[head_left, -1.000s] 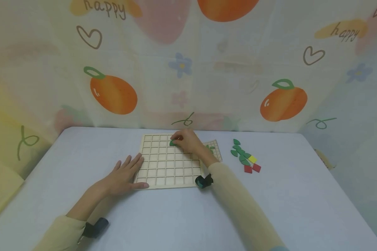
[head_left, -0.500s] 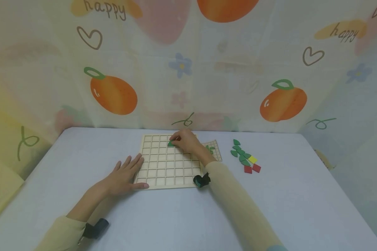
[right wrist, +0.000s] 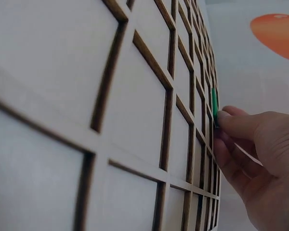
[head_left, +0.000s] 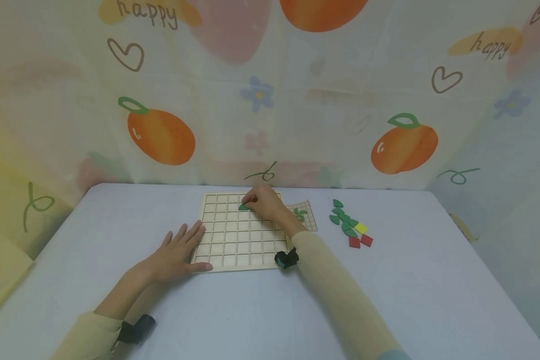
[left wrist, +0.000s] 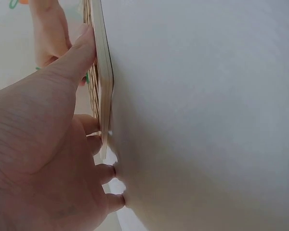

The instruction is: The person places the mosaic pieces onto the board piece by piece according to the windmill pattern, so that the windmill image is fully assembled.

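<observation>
A wooden grid board [head_left: 231, 234] with square cells lies on the white table. Near its far edge, my right hand [head_left: 266, 204] pinches a green leaf-like piece [head_left: 243, 206] between thumb and fingers. In the right wrist view, that green piece [right wrist: 214, 103] meets the board's surface at the fingertips. My left hand [head_left: 175, 252] rests spread at the board's left side, its thumb on the near left corner. The left wrist view shows this thumb [left wrist: 79, 55] lying over the board's edge [left wrist: 105, 72], with the other fingers along the side.
A small pattern card [head_left: 309, 215] with a green design lies right of the board, partly behind my right forearm. Further right are several loose green pieces [head_left: 343, 217], a yellow square [head_left: 361, 228] and two red squares [head_left: 354, 242]. A patterned cloth [head_left: 297, 125] hangs behind the table.
My right hand has shifted slightly left with the green piece, staying over the same far part of the board. The left hand has kept its place.
</observation>
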A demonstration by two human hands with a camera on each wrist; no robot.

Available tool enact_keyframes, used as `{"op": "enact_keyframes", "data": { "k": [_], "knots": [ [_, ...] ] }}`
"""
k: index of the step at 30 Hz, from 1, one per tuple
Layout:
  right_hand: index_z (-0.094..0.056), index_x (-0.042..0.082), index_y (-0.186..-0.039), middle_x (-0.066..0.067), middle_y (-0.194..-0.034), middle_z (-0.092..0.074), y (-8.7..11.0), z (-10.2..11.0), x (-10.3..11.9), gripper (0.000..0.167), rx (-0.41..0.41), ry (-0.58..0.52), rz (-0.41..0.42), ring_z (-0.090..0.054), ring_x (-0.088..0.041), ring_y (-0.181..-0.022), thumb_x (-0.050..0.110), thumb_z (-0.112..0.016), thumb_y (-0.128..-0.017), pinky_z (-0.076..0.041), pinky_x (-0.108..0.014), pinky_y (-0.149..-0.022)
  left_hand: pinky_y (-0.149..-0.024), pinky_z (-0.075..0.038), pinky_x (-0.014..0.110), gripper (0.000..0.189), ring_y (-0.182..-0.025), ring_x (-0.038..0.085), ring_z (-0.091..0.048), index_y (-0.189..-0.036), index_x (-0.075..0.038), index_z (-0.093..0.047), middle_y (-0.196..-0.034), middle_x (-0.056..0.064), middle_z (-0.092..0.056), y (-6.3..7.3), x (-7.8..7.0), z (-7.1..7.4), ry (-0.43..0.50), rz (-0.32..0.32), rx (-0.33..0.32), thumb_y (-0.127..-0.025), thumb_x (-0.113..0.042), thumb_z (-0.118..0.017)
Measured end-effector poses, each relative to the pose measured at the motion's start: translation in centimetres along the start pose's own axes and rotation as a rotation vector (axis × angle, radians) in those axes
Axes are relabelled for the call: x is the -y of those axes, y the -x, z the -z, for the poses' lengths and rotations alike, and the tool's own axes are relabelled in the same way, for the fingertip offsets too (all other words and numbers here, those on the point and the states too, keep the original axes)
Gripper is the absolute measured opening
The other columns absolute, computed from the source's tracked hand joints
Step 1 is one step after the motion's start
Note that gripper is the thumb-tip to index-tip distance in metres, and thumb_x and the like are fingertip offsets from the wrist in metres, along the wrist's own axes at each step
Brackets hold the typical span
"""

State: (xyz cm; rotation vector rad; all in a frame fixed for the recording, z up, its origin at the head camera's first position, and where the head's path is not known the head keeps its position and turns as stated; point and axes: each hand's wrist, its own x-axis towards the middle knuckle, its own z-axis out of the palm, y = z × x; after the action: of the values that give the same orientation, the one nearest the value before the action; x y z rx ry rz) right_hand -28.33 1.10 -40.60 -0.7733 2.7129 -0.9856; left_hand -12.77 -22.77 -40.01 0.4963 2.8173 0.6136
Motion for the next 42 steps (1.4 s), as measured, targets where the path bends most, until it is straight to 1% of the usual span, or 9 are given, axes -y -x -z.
{"op": "enact_keyframes", "data": {
  "k": [6,11,18,24,26,30,34,42],
  "knots": [
    [-0.075,0.006,-0.105,-0.005,-0.106,-0.068,-0.1,0.1,-0.1,0.015,0.010,-0.020,0.015,-0.064,-0.018,-0.095,0.006,-0.067,-0.093,-0.052,-0.026,-0.080,-0.110,-0.003,0.070,0.103,-0.144,0.051,-0.006,-0.153,0.004,-0.020,-0.161,0.022,-0.012,-0.1,0.2,-0.1,0.000,0.001,0.003,-0.086,-0.059,-0.064],
    [-0.074,0.006,-0.107,-0.005,-0.108,-0.068,-0.1,0.3,-0.1,0.015,0.030,-0.019,0.020,-0.065,-0.018,-0.097,0.008,-0.066,-0.094,-0.052,-0.026,-0.081,-0.111,-0.002,0.070,0.104,-0.145,0.051,-0.006,-0.153,0.004,-0.019,-0.161,0.022,-0.012,-0.1,0.2,-0.1,-0.001,0.006,0.006,-0.085,-0.060,-0.064],
    [-0.072,0.010,-0.112,-0.003,-0.112,-0.067,0.6,1.3,0.1,0.019,0.050,0.018,-0.031,-0.063,-0.017,-0.102,0.014,-0.064,-0.096,-0.052,-0.030,-0.086,-0.110,-0.004,0.070,0.104,-0.144,0.052,-0.007,-0.153,0.004,-0.021,-0.161,0.023,-0.014,-0.2,0.1,-0.2,-0.011,0.001,-0.001,-0.085,-0.061,-0.064],
    [-0.070,0.012,-0.115,-0.002,-0.106,-0.067,1.2,2.2,-0.1,0.020,0.047,-0.007,-0.068,-0.061,-0.015,-0.096,0.016,-0.063,-0.097,-0.051,-0.030,-0.082,-0.109,-0.006,0.072,0.104,-0.143,0.053,-0.009,-0.152,0.005,-0.023,-0.160,0.024,-0.015,-0.1,0.0,-0.3,-0.018,-0.006,-0.020,-0.084,-0.061,-0.065],
    [-0.071,0.011,-0.114,-0.001,-0.105,-0.067,1.4,2.5,-0.1,0.020,0.042,-0.006,-0.063,-0.061,-0.015,-0.095,0.016,-0.063,-0.097,-0.051,-0.029,-0.082,-0.109,-0.006,0.072,0.104,-0.143,0.053,-0.009,-0.152,0.005,-0.023,-0.160,0.024,-0.015,-0.1,0.0,-0.3,-0.020,-0.007,-0.023,-0.084,-0.061,-0.065],
    [-0.072,0.009,-0.113,-0.002,-0.103,-0.067,1.8,3.0,-0.2,0.019,0.033,0.027,-0.026,-0.061,-0.015,-0.094,0.013,-0.064,-0.096,-0.051,-0.029,-0.081,-0.109,-0.006,0.072,0.104,-0.143,0.053,-0.009,-0.152,0.005,-0.023,-0.160,0.024,-0.015,-0.1,0.1,-0.4,-0.016,-0.009,-0.024,-0.084,-0.061,-0.065],
    [-0.072,0.009,-0.113,-0.001,-0.102,-0.067,2.4,3.6,-0.2,0.019,0.025,0.067,-0.006,-0.060,-0.014,-0.094,0.014,-0.064,-0.096,-0.050,-0.030,-0.082,-0.109,-0.006,0.072,0.104,-0.143,0.053,-0.009,-0.152,0.005,-0.023,-0.160,0.024,-0.015,-0.2,0.1,-0.4,-0.015,-0.013,-0.022,-0.084,-0.061,-0.065],
    [-0.071,0.007,-0.113,-0.002,-0.108,-0.066,3.9,5.1,-0.2,0.019,0.021,0.077,0.018,-0.060,-0.016,-0.098,0.012,-0.062,-0.097,-0.051,-0.032,-0.086,-0.108,-0.005,0.073,0.104,-0.143,0.054,-0.009,-0.152,0.006,-0.023,-0.160,0.025,-0.016,-0.2,0.5,-0.6,-0.008,-0.034,-0.033,-0.083,-0.057,-0.069]
  ]
}}
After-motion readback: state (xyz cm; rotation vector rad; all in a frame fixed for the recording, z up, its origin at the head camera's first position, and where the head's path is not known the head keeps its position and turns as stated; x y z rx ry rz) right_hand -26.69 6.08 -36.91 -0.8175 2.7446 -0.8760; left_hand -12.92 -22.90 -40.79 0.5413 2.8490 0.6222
